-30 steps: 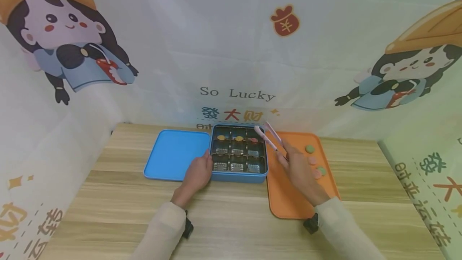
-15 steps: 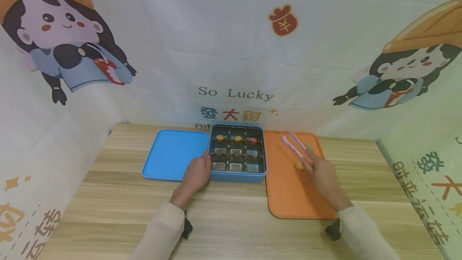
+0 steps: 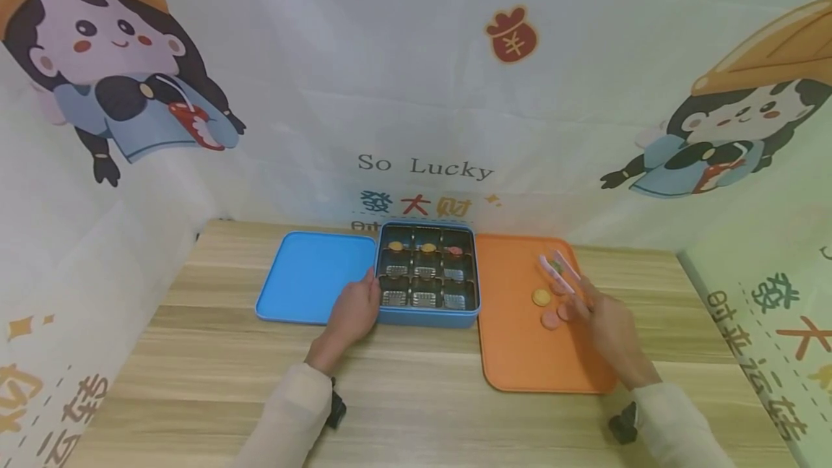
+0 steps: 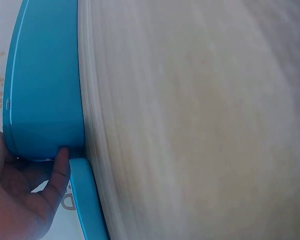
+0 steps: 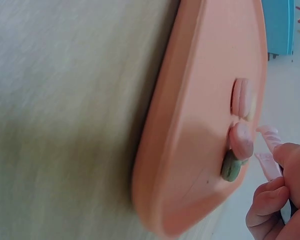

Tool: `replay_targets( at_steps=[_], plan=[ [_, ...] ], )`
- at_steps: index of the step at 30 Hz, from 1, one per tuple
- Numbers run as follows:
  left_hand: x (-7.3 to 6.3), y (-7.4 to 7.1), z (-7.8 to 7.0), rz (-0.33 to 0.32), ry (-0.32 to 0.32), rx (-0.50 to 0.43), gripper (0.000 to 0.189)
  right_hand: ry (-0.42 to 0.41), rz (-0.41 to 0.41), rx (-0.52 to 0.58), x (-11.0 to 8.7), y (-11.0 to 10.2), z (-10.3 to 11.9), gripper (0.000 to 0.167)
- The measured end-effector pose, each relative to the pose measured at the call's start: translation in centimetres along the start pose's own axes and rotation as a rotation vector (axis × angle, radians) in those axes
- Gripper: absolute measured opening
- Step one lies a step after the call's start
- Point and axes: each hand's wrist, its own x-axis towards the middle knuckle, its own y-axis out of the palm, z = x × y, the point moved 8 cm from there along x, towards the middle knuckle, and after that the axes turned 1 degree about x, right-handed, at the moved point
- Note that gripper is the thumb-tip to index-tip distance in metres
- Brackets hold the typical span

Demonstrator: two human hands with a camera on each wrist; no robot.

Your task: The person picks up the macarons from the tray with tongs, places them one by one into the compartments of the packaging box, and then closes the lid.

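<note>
My left hand (image 3: 354,307) rests against the left side of the blue tin box (image 3: 429,319), its fingers touching the front left corner in the left wrist view. Inside the box is a dark divided insert; two yellow macarons (image 3: 396,246) and a reddish-pink macaron (image 3: 455,251) sit in its back row. My right hand (image 3: 611,331) grips pink tongs (image 3: 569,271), their tips apart over a green macaron on the orange tray (image 3: 520,360). Close by on the tray lie a yellow macaron (image 3: 541,297) and several pink macarons (image 3: 550,320), partly hidden by the tongs and hand.
A flat blue lid (image 3: 315,276) lies left of the box on the wooden table (image 3: 403,396). The orange tray sits right up against the box's right side. A printed curtain (image 3: 416,92) stands behind the table and along both sides.
My right hand has moved right with the tongs, from beside the box to above the green macaron. The yellow macaron and pink macarons now show more. My left hand stays at the box.
</note>
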Motion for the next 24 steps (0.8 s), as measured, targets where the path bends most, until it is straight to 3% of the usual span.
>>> replay_targets(
  at_steps=[7, 15, 24],
  plan=[
    [0.0, 0.1, 0.2, 0.016, -0.015, -0.005, 0.049, 0.047, 0.019, 0.012, -0.2, 0.1, -0.9, 0.040],
    [0.0, 0.2, 0.2, 0.003, -0.008, 0.012, 0.047, 0.143, 0.099, 0.024, -0.1, 0.5, -1.9, 0.045],
    [0.1, 0.1, 0.1, 0.008, -0.010, -0.010, 0.047, 0.162, 0.116, 0.025, -0.2, 1.0, -2.1, 0.041]
  ],
)
